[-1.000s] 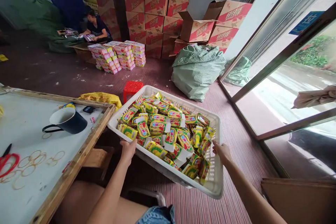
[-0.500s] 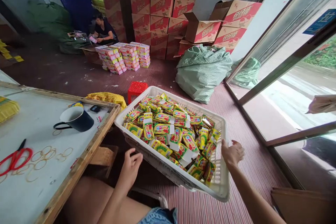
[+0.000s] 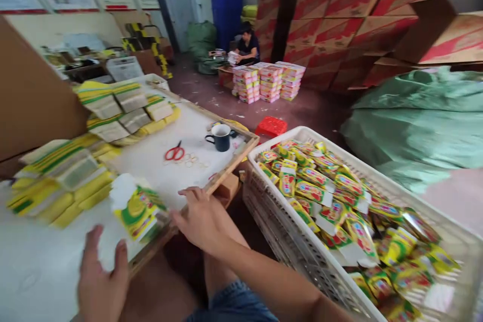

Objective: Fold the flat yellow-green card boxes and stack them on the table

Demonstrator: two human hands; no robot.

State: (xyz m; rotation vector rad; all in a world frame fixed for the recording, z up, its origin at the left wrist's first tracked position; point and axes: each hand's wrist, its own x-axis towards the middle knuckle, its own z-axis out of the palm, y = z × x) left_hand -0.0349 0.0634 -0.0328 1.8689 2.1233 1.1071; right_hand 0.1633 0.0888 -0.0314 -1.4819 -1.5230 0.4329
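Note:
My left hand (image 3: 103, 271) is over the white table (image 3: 151, 161) at the lower left, fingers apart and holding nothing. Just beyond it lie green and yellow packets (image 3: 139, 209), blurred, near the table's wooden edge. My right hand (image 3: 198, 216) is at that edge, right of these packets, with its fingers spread and nothing in them; whether it touches the wood is unclear. On the right, a white plastic basket (image 3: 302, 216) is piled with small yellow, green and red packets (image 3: 311, 191).
Stacks of yellow packs (image 3: 68, 176) stand on the table's left. Red scissors (image 3: 174, 152), rubber bands (image 3: 190, 159) and a dark mug (image 3: 221, 138) lie farther back. A red stool (image 3: 270, 127), a green sack (image 3: 418, 126) and a seated person (image 3: 248, 48) are beyond.
The view has swung left, bringing more of the table into sight. My right hand has left the basket's right side for the table edge; my left hand is now over the table.

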